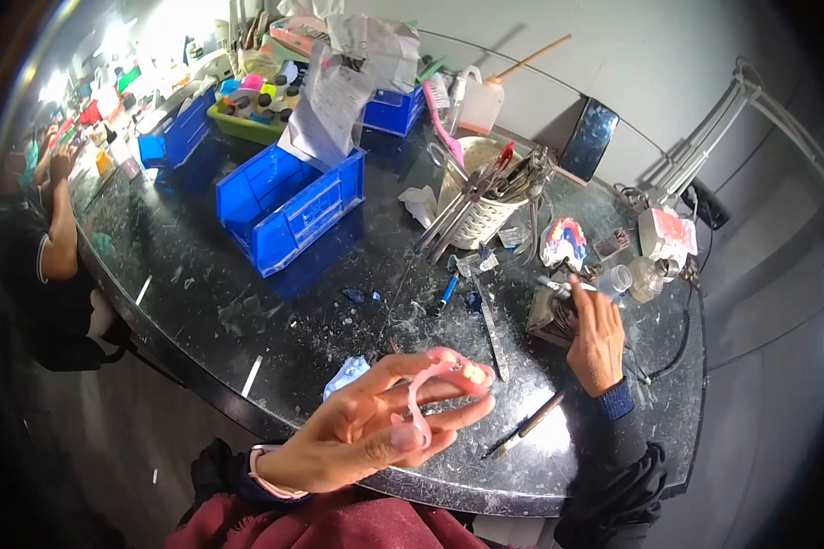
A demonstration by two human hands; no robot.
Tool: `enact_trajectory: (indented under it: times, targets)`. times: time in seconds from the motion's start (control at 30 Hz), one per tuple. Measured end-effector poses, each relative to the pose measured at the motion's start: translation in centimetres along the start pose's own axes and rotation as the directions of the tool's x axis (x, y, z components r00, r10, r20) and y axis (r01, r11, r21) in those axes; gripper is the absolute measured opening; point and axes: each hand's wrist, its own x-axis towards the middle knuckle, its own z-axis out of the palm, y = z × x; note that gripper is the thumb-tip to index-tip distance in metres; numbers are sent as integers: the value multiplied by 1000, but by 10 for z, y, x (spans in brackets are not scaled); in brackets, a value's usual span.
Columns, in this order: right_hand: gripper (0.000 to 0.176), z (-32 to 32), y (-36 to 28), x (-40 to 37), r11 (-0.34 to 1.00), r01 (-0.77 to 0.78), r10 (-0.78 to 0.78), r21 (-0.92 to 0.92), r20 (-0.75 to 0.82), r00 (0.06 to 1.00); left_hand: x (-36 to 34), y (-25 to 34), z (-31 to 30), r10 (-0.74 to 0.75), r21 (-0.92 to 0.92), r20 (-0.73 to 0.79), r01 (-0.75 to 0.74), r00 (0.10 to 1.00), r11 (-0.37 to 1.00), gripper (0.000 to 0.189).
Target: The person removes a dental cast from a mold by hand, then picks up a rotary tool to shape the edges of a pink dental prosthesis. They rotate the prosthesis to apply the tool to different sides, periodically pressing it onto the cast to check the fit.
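Note:
My left hand (339, 430), palm turned upward above the front edge of the workbench, is closed on a pink partial denture (414, 393). The denture has a few pale teeth (472, 372) on one end and a thin curved band. My right hand (597, 340) reaches over a small open box (548, 316), its fingers stretched out and nothing visible held in them. What lies under those fingertips is partly hidden. Just beyond stands a dental cast (566, 243) with red and blue on it. A pale blue lump (346, 376) sits behind my left hand.
A blue bin (293, 215) stands left of centre, a white basket (478, 218) of pliers behind. A metal strip (493, 339), a blue-handled tool (449, 291) and a brush-like tool (526, 425) lie on the dusty bench. Another person (55, 247) sits at far left.

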Motion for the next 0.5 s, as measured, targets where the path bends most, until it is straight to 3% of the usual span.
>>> enact_trajectory:
  times: [0.07,0.1,0.2,0.23,0.33,0.37,0.47,0.5]
  targets:
    - [57,-2,1,-3,987,-119,125,110,-48,991,6,-6,-5,7,78,85,-14,996,997,56]
    - [49,-6,0,-2,985,-104,126,137,-164,978,7,-8,-4,20,157,50,-27,999,987,58]
    - [41,-22,-1,-6,962,-91,158,258,-250,955,13,-12,3,77,363,-12,-68,997,929,63]
    - [34,-28,-5,-7,935,-170,244,312,-215,946,17,-14,8,170,455,-65,-122,983,882,61]
    - [27,-38,-14,-12,859,-248,336,448,-127,933,23,-25,3,422,771,-12,-261,907,581,64]
    - [27,-39,-16,-13,851,-215,327,480,-162,931,24,-28,6,490,793,-67,-253,869,555,53]
    - [28,-47,-24,-24,731,-250,313,634,14,950,22,-31,4,599,888,25,-293,800,355,53]
    - [28,-52,-26,-23,737,-162,209,657,7,978,22,-29,6,608,922,37,-261,793,285,51]
